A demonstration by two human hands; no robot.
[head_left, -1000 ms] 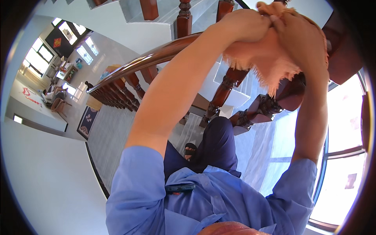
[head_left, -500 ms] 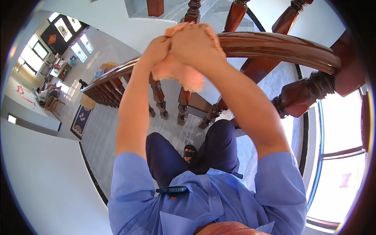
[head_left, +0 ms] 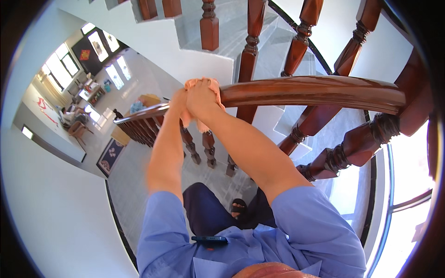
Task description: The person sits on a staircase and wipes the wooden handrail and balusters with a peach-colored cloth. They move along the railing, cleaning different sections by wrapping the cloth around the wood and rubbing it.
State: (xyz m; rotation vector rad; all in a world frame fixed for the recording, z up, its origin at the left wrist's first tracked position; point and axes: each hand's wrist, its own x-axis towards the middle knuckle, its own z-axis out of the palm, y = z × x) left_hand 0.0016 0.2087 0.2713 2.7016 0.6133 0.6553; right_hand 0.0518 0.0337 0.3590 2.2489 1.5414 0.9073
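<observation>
An orange-pink cloth (head_left: 212,86) is wrapped over the glossy dark-red wooden handrail (head_left: 306,91), its loose end hanging below. My right hand (head_left: 202,99) presses the cloth onto the rail with its fingers curled over the top. Close against it on the left, my left hand (head_left: 181,103) also grips the cloth; its fingers are partly hidden. Both arms stretch forward and the hands touch. To the right of the cloth, the bare rail curves toward a thick wooden post (head_left: 417,83).
Turned wooden balusters (head_left: 210,146) stand under the rail. Beyond it, grey stair treads (head_left: 213,34) climb. A white wall (head_left: 60,204) flanks my left, a bright window (head_left: 410,185) my right. Far left below lies a room with a wooden chair (head_left: 79,132) and a dark mat (head_left: 110,155).
Both hands and the cloth have slid leftward along the handrail, so more bare rail shows on the right. The view has shifted, showing more of the stairs beyond.
</observation>
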